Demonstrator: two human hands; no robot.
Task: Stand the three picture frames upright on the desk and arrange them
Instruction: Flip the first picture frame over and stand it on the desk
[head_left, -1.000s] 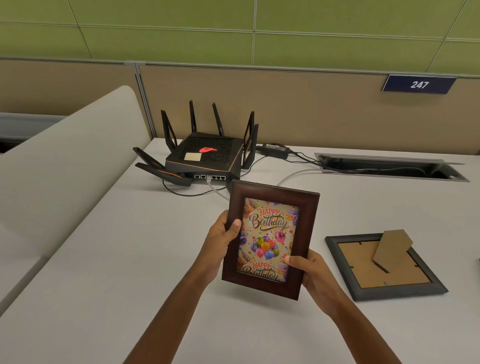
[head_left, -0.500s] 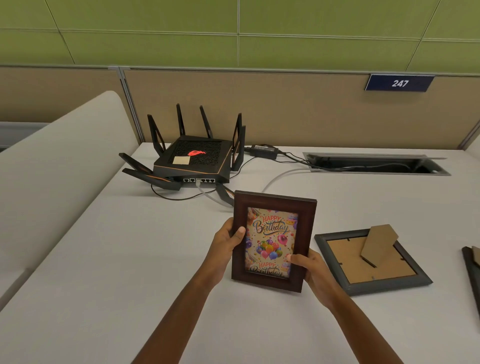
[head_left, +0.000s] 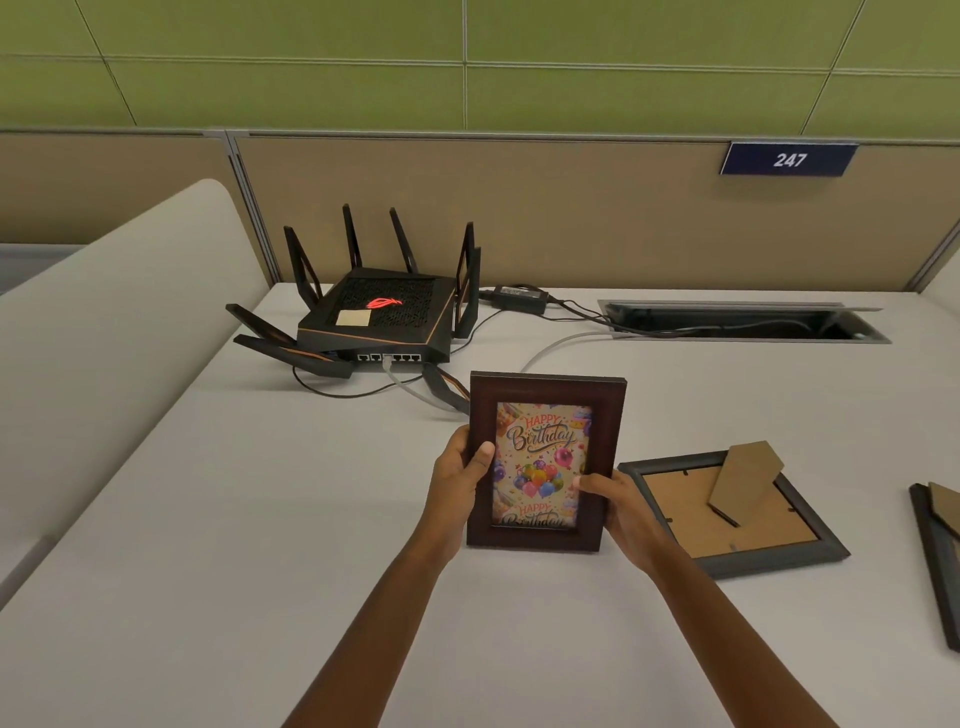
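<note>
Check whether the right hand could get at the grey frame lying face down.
Probably yes, once it lets go: the right hand grips the brown frame, and the grey frame lies just beside it with nothing between.

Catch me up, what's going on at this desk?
A person grips a brown frame with the left hand and right hand, holding it upright, close to the desk, in front of a router. A grey frame lies face down right of it, stand flap raised. A third frame lies at the right edge, partly out of view.
</note>
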